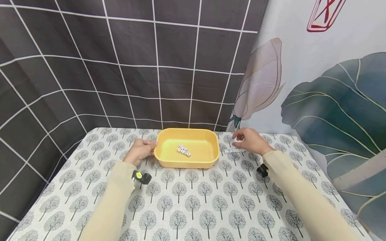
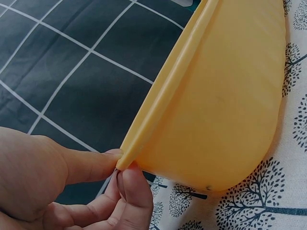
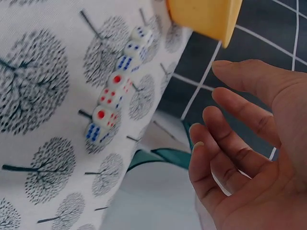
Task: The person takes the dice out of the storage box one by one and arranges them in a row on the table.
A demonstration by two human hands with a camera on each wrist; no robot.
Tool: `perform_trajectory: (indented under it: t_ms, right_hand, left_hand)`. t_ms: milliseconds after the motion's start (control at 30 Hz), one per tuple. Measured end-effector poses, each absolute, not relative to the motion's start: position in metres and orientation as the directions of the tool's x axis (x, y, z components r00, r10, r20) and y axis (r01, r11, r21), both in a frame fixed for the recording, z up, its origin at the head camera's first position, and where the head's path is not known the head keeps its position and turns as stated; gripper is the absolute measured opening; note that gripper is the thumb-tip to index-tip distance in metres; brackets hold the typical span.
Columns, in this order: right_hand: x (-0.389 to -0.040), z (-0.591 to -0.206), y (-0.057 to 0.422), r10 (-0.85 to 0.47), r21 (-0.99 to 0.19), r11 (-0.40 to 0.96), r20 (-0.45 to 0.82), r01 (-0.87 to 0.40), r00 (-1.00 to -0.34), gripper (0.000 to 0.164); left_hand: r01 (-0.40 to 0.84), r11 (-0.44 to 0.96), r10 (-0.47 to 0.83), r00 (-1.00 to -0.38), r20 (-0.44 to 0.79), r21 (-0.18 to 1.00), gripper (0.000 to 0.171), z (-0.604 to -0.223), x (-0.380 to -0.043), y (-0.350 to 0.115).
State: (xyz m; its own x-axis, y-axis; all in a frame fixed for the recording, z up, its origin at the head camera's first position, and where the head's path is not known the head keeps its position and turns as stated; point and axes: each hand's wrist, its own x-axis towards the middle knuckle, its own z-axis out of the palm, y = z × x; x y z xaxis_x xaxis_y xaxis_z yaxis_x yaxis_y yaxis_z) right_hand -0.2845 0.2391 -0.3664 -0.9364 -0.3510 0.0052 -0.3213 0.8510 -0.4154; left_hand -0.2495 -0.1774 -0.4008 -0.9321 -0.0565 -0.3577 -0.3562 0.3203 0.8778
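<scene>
A yellow plastic basin (image 1: pixel 187 164) stands on the cloth-covered table, with several white dice (image 1: pixel 184 150) lying in a loose cluster inside it. At the basin's left end my left hand (image 1: pixel 139 151) pinches the rim between thumb and fingers; the left wrist view shows this grip on the yellow wall (image 2: pixel 216 100) up close. To the right of the basin, several dice (image 3: pixel 115 86) with red and blue pips form a row on the cloth. Above that row hovers my right hand (image 1: pixel 251 140), its fingers loosely bent and apart, holding nothing and not touching the dice.
A white cloth (image 1: pixel 193 204) printed with grey trees covers the table. Behind it hangs a dark curtain (image 1: pixel 129 80) with a white grid. On the right is a pale curtain (image 1: pixel 301 67) with large leaf and flower prints.
</scene>
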Motion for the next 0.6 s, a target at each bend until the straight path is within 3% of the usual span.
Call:
perform_trajectory:
  t_ms: [333, 600]
  right_hand:
    - [-0.288, -0.364, 0.212, -0.409, -0.429, 0.807, 0.088, -0.405, -0.908, 0.025]
    - [-0.285, -0.363, 0.187, -0.432, -0.443, 0.793, 0.073, -0.418, -0.899, 0.028]
  left_hand:
    - [-0.361, 0.313, -0.065, -0.931, -0.359, 0.879, 0.039, -0.400, -0.249, -0.179]
    - [-0.352, 0.321, -0.063, -0.934, -0.351, 0.879, 0.038, -0.400, -0.250, -0.179]
